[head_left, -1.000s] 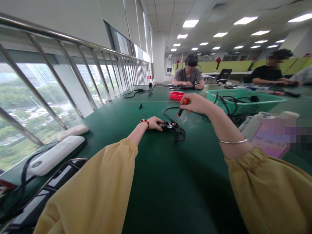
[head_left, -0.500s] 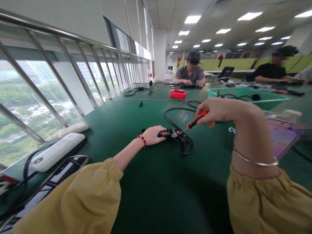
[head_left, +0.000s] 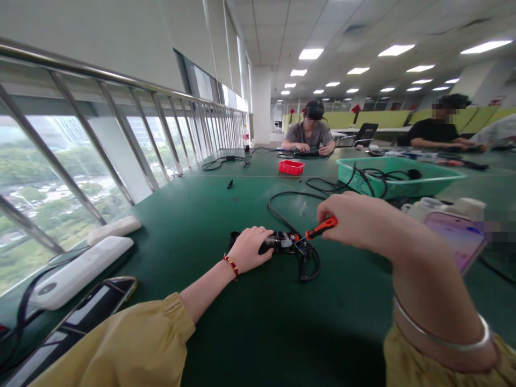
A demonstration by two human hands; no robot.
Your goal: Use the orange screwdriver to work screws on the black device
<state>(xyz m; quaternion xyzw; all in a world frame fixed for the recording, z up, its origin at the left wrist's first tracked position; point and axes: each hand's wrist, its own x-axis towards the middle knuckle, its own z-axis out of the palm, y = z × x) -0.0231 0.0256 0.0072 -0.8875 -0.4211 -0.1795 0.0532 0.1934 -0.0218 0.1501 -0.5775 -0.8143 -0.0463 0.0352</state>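
Note:
My left hand point(head_left: 250, 250) is closed around a dark corded device point(head_left: 282, 242) lying on the green table point(head_left: 242, 333). Its right part is opened up, with small wires and inner parts showing. In my right hand point(head_left: 350, 220) is a screwdriver point(head_left: 321, 228) with an orange and black handle. The screwdriver slants down to the left, and its tip is at the exposed wires at the device's right end; whether it touches a screw is too small to tell. A black cable point(head_left: 278, 194) loops from the device across the table.
A green basket point(head_left: 435, 185) with black cables stands at the right, beyond a phone point(head_left: 453, 236). Further off are a red tray point(head_left: 291, 167), a small black piece point(head_left: 230, 184) and a bottle point(head_left: 246, 137). White bars point(head_left: 84, 274) lie by the left railing. Two people sit across.
The view has tilted up, so the scene sits lower. My right wrist and forearm have dropped and the screwdriver lies at a flatter slant. My left hand keeps its hold on the device.

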